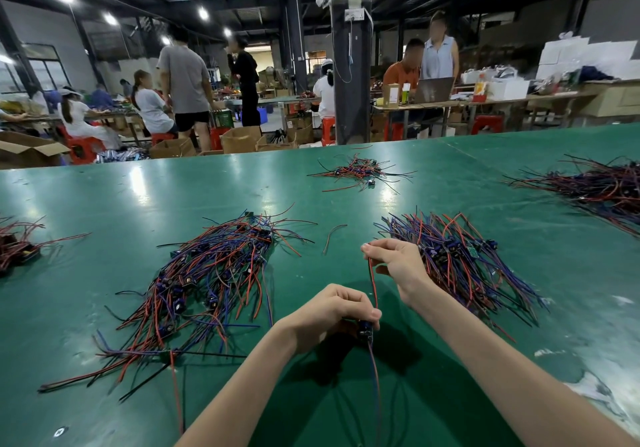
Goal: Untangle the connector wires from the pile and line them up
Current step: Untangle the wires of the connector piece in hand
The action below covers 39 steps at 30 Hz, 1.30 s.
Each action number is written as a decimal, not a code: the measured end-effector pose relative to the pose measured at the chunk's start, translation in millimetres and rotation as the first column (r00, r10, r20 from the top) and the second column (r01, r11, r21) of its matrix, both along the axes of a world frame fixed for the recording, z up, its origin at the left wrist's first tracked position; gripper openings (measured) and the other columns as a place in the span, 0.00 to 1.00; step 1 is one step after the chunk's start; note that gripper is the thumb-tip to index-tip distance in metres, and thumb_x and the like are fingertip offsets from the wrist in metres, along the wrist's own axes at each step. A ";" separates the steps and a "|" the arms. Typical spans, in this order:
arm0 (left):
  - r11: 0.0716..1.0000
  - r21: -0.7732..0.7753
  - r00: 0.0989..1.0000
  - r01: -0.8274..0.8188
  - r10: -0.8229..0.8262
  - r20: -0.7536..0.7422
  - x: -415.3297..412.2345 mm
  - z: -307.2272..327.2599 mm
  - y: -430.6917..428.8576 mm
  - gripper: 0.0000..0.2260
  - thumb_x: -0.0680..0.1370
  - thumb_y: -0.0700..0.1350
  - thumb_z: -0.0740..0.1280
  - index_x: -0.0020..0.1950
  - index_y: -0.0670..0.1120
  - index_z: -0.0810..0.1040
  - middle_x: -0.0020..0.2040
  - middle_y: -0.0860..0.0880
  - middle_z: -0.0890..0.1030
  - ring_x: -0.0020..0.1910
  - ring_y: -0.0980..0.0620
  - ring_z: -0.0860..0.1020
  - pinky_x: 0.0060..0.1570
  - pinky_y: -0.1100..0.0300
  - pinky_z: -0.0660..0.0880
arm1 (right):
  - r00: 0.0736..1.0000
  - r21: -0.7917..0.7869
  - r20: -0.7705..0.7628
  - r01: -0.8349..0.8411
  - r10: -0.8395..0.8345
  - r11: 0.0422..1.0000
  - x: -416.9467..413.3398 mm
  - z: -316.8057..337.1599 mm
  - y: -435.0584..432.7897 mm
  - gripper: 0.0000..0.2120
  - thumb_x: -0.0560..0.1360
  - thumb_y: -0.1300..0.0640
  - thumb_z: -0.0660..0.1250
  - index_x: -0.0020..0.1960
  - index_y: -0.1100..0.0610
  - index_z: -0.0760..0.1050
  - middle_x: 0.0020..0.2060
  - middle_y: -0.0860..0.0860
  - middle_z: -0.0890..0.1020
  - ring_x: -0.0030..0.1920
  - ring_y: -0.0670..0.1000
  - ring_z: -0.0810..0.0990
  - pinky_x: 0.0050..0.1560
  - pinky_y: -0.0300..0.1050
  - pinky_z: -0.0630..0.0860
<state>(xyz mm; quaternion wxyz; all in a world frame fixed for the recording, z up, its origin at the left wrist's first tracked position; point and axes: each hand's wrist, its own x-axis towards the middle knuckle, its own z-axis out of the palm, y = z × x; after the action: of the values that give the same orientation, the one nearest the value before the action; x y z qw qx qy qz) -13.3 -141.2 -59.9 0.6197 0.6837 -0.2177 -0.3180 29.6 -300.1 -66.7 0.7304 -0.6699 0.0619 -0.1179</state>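
Work on green table (104,204). Big wire pile (207,290) at 9 o'clock of hands; second pile (460,263) at 2 o'clock, just behind right hand (394,259). Left hand (332,311) curled round connector (365,330); right hand pinches red wire (373,283) above it. Wire axis 12–6 between hands. Right hand nearer second pile, so lay-down likely there.

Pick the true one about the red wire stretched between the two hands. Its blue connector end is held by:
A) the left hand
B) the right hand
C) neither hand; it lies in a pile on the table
A: the left hand grips the blue connector low and near the body, while the right hand pinches the red wire higher up.
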 end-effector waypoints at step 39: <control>0.761 -0.139 0.758 -0.633 0.646 0.084 17.1 2.3 11.1 0.10 0.74 0.40 0.70 0.32 0.44 0.78 0.26 0.53 0.77 0.28 0.56 0.71 0.29 0.66 0.67 | 0.918 0.121 -0.225 -0.307 0.327 0.944 -11.1 2.1 14.8 0.10 0.77 0.54 0.66 0.43 0.61 0.79 0.31 0.50 0.80 0.26 0.45 0.73 0.27 0.35 0.67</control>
<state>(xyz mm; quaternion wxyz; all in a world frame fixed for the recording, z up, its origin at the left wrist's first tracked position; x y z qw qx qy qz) 3.8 -130.2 -57.6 0.7098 0.7033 -0.0257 -0.0316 18.5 -285.3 -64.6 0.7541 -0.6493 0.0462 0.0873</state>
